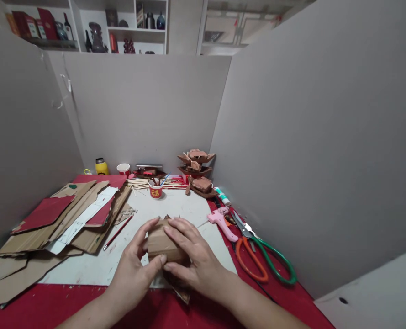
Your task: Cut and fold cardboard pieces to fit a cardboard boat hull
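Observation:
Between both hands is a curved piece of brown cardboard (160, 243), bent like a small roof. My left hand (136, 260) grips its left side, thumb on the near lower edge and fingers at the far edge. My right hand (196, 253) wraps over the right side, with its fingers on top. Under the cardboard a dark brown pointed boat hull (179, 292) shows in part, its near tip towards me; most of it is hidden by the hands. A pink glue gun (222, 222) lies right of my right hand.
Cardboard sheets (82, 219) pile up at left beside a red pencil (118, 233). Orange and green scissors (254, 249) lie at right. Behind are a red paper cup (155, 189), thin wooden sticks (139, 183) and several brown model boats (203, 185). Grey partitions (148, 105) enclose the table.

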A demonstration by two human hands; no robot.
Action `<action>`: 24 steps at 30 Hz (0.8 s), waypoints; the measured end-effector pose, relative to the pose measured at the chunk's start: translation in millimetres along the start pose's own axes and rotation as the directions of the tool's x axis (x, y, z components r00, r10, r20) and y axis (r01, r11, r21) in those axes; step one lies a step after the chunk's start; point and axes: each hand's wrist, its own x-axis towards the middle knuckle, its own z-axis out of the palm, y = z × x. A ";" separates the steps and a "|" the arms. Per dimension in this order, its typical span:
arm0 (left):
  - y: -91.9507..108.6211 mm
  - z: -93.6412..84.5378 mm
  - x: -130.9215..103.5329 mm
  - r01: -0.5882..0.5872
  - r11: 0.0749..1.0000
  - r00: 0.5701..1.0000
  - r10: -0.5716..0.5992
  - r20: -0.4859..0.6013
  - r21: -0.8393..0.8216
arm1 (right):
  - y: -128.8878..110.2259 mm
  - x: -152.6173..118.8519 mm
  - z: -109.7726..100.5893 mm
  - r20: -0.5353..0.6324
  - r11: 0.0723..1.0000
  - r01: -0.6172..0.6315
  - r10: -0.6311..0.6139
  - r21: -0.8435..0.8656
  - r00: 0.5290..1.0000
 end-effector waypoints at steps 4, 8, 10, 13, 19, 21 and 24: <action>-0.4 4.2 -2.8 0.048 0.998 0.997 -0.047 0.059 -0.029 | 0.7 0.3 6.6 0.031 0.998 -0.009 0.008 0.057 1.000; 0.2 0.9 -2.6 0.055 0.998 0.996 -0.056 0.071 0.024 | 0.1 -0.7 8.1 0.011 0.997 -0.022 0.021 0.067 1.000; 0.8 -3.9 -1.6 -0.020 0.975 0.999 0.012 0.036 0.223 | -0.9 -1.1 6.0 -0.007 0.996 -0.040 0.041 0.085 0.999; 2.0 -11.4 0.3 -0.202 0.802 0.969 0.248 -0.006 0.562 | -4.8 -0.1 -0.4 0.008 0.979 -0.111 0.111 0.169 0.994; 8.2 -9.7 3.7 -0.276 0.838 0.959 0.205 0.197 0.470 | -19.3 5.1 -13.2 0.196 0.900 -0.292 0.239 0.324 0.951; 10.6 -6.6 3.8 -0.206 0.891 0.967 0.122 0.222 0.405 | -22.6 6.5 -14.0 0.242 0.869 -0.351 0.279 0.349 0.929; 12.9 -3.5 2.0 -0.142 0.916 0.977 0.068 0.204 0.376 | -25.0 6.8 -13.0 0.310 0.818 -0.429 0.324 0.383 0.894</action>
